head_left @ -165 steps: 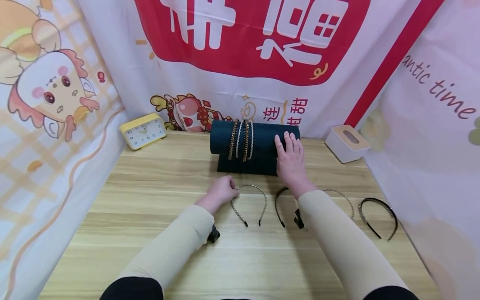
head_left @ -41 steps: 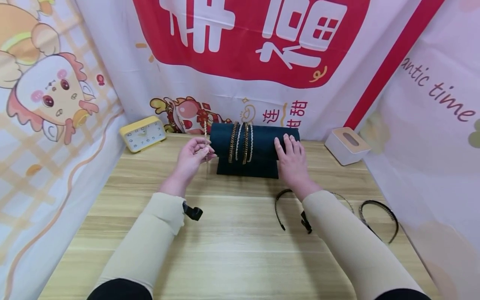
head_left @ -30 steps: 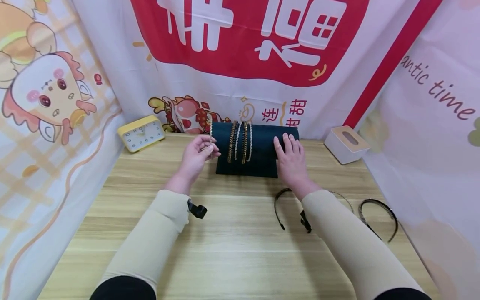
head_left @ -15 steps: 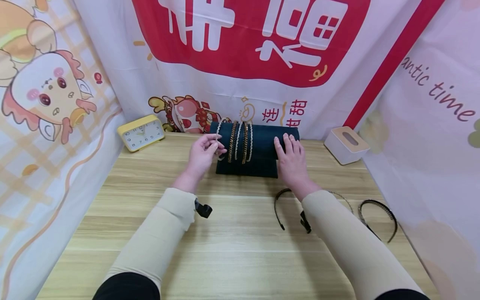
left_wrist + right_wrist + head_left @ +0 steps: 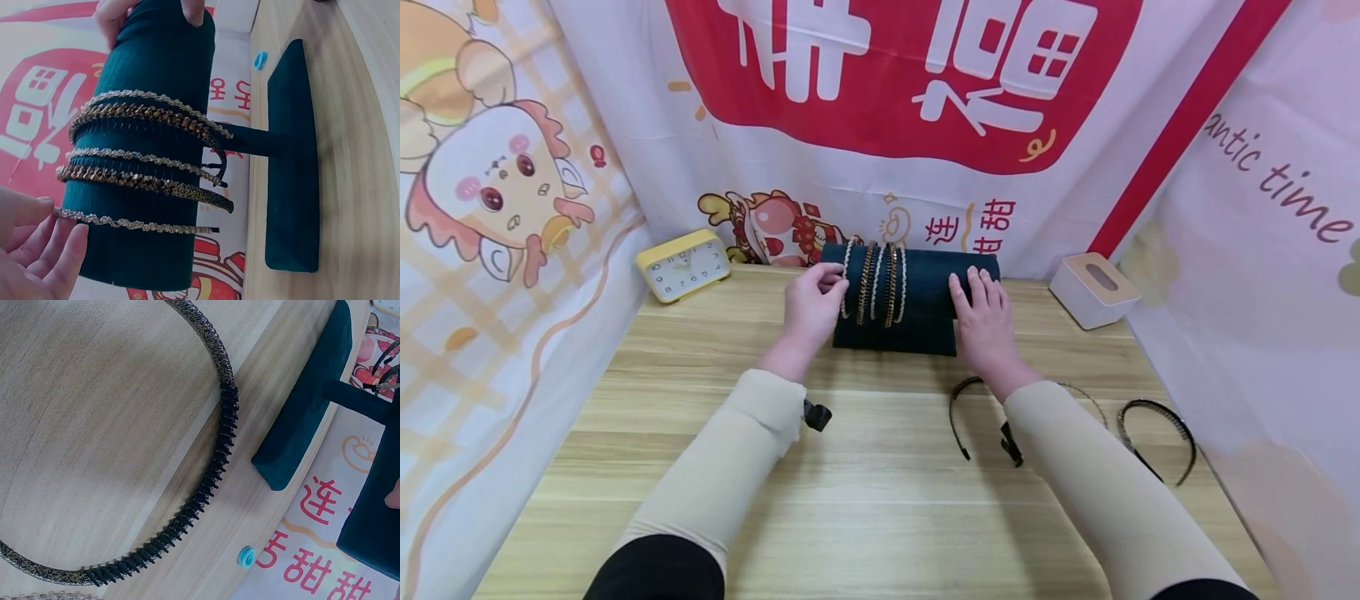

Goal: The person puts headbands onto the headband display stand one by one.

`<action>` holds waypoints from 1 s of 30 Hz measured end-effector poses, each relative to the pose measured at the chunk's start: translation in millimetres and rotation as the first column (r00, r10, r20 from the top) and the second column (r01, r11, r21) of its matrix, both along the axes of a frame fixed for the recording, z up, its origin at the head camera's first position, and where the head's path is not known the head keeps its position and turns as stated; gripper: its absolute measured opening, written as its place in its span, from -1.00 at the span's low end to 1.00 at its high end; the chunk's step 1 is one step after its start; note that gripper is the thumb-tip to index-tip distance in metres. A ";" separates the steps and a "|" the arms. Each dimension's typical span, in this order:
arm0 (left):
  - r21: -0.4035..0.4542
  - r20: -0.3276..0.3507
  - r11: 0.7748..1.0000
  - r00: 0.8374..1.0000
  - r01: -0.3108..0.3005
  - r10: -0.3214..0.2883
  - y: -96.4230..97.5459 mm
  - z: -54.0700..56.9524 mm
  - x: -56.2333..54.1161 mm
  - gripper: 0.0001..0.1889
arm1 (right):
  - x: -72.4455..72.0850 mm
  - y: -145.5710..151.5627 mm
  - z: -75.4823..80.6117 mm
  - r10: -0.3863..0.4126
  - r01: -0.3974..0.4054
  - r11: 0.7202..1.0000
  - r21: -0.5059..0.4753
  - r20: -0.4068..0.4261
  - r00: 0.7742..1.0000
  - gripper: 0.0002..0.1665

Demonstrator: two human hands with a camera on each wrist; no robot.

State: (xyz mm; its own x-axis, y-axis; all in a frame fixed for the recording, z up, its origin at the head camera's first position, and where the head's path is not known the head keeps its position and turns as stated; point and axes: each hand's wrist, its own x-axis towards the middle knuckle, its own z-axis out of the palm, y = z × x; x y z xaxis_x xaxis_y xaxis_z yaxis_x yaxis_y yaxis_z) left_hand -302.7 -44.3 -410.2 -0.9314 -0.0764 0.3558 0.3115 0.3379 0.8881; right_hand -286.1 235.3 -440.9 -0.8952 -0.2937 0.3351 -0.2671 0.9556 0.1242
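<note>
A dark teal headband stand (image 5: 928,283), a padded roll on a flat base, stands at the back of the table. Several beaded headbands are on the roll, gold-brown ones (image 5: 122,178) and silvery ones (image 5: 144,157). My left hand (image 5: 814,304) pinches a thin silvery headband (image 5: 131,223) near one end, between thumb and fingers. That headband lies across the roll's left end, left of the others. My right hand (image 5: 987,321) holds the roll's right end, fingers over the top and thumb on the lower front.
More headbands lie on the table: a dark one (image 5: 953,421), a thin one (image 5: 1093,402) partly behind the right forearm, and a black one (image 5: 1180,425) far right. A yellow clock (image 5: 683,265) stands back left, a tissue box (image 5: 1093,287) back right.
My left hand has brought the silvery headband from the table up to the roll's left end, then slid it right, close to the others. My right hand keeps its place.
</note>
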 end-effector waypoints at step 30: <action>-0.204 -0.037 0.979 0.999 -0.009 0.002 13.9 6.0 -6.1 -0.68 | 1.2 -1.3 2.0 -0.015 0.015 1.000 0.002 0.018 1.000 -0.08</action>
